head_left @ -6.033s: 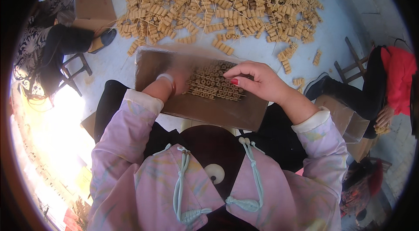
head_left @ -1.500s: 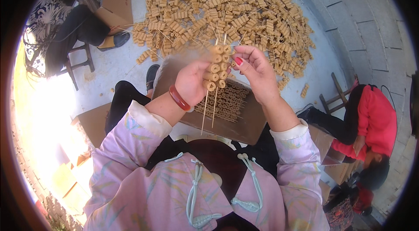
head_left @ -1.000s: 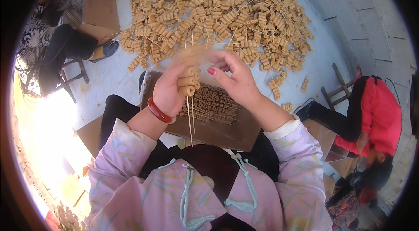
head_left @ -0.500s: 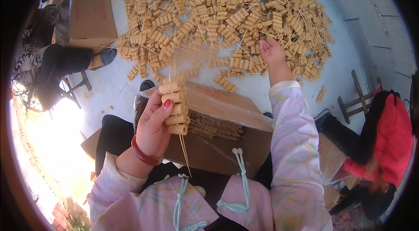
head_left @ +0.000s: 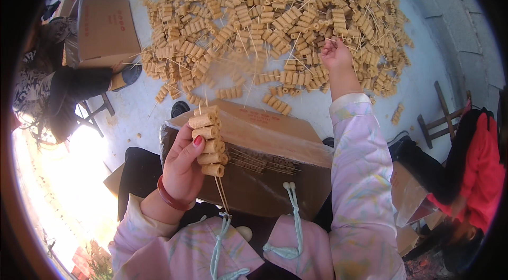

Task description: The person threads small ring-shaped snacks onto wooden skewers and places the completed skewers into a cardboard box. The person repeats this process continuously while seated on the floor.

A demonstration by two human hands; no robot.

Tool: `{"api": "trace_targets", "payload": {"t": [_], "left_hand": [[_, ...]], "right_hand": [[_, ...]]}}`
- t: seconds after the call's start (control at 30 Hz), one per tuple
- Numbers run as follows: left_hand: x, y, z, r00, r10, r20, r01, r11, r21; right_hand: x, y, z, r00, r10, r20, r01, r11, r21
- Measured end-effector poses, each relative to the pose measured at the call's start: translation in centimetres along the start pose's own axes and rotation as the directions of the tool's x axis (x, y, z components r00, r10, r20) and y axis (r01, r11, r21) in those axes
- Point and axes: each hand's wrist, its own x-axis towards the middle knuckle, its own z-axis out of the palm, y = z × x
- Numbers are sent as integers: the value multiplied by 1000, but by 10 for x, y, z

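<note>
My left hand (head_left: 182,166), wearing a reddish bangle, is closed round skewers of rolls (head_left: 207,134), golden-brown hollow tubes threaded on thin sticks. Two stick ends hang below the lowest roll, and tips stick out above the top one. This bundle stands nearly upright over the left end of an open cardboard box (head_left: 264,187). Inside the box, more skewered rolls (head_left: 259,161) lie in rows. Farther off, my right hand (head_left: 336,55) reaches to the near side of a big pile of skewered rolls (head_left: 264,21). Its fingers are curled in among stick ends; what they grip is too small to make out.
The pile spreads over a pale floor (head_left: 233,71). A tall carton (head_left: 108,29) stands at the far left, beside a seated person's leg and shoe (head_left: 131,72). On the right are a wooden stool (head_left: 444,116) and a person in red (head_left: 484,169). A loose skewer (head_left: 397,114) lies near that stool.
My right hand has moved slightly farther into the pile, and its spread fingers have curled closed. The left hand and its skewers have shifted slightly down and left.
</note>
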Motion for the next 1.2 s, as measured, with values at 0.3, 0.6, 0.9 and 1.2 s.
{"api": "trace_targets", "payload": {"t": [0.3,0.6,0.9,1.2], "left_hand": [[-9,-5,-2,994,-6,113,7,1000,-10],[-10,-22,-18,901,39,433,134,923,-361],[-13,-22,-22,726,169,667,282,811,-512],[-29,3,-4,854,100,511,149,893,-424]], "right_hand": [[-190,-21,-64,980,168,104,-64,767,-638],[-421,3,-42,741,363,564,298,575,-762],[-484,85,-39,777,349,524,463,247,-851],[-478,88,-27,659,485,576,417,401,-815]]}}
